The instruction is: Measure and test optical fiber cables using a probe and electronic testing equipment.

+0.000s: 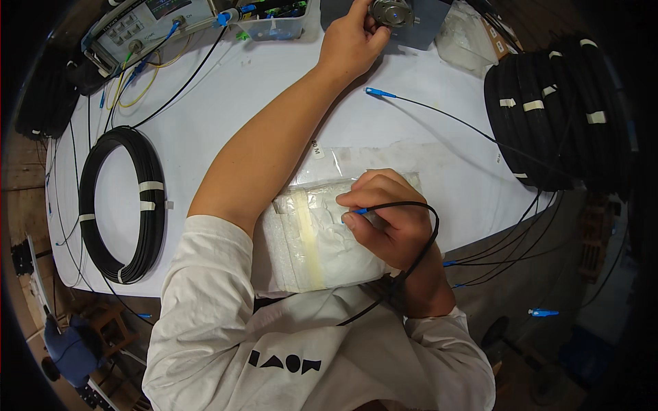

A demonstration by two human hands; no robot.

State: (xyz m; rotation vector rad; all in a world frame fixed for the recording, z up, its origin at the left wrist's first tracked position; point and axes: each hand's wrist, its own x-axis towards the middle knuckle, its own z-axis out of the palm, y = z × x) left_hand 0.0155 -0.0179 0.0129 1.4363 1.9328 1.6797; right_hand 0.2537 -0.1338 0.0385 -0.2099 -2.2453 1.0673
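Near the bench [226, 103] edge, the right hand [387, 219] pinches a blue-tipped black cable [433, 233] over a white pad [315, 240]; the left hand [353, 41] grips a far metal fitting [392, 12]. The tight loop risks kinking.

Coiled black cable [123, 205] with white tape bands at the bench's [226, 103] left edge, stacked black cable coils [555, 109] at right edge, grey test instrument [151, 24] at far left corner, clear plastic parts box [274, 24] just beside it, loose blue-tipped cable [439, 113] across centre.
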